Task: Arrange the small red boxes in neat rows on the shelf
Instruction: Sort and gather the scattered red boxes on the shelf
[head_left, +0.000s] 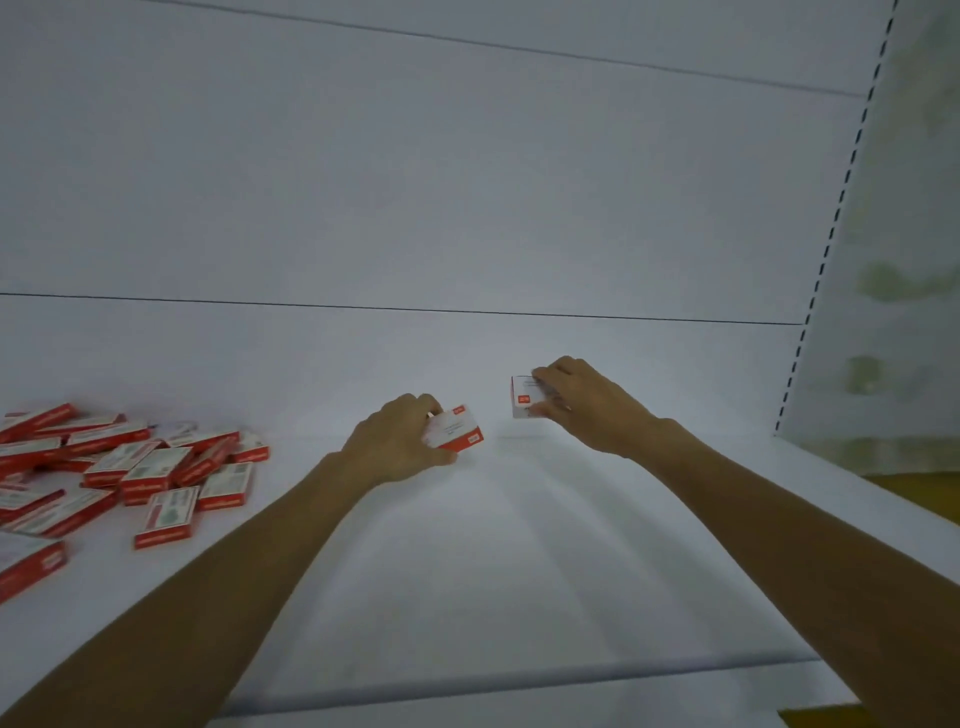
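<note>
Step in hand: starting the first row; each hand carries one box to the back of the shelf (519, 545).
Left hand (400, 441): fingers and thumb curled round the left box (457, 431), which sits tilted, red edge toward the front. I cannot tell whether it touches the shelf.
Right hand (582, 400): fingertips grip the right box (523, 397), which stands on edge near the back panel (467, 182), seemingly set down or nearly so.
Gap: the two boxes are near each other but apart, and not aligned.
Pile (145, 467): the rest of the red boxes lie in a loose heap at the left of the shelf, well apart from both hands.
Progress: barely begun, by my reckoning; no finished row is visible.
Next move calls for: letting go of the right box once it stands square, then levelling the left box and sliding it flush beside it, faces matching.
Watch for: a nudge could topple the standing box.
</note>
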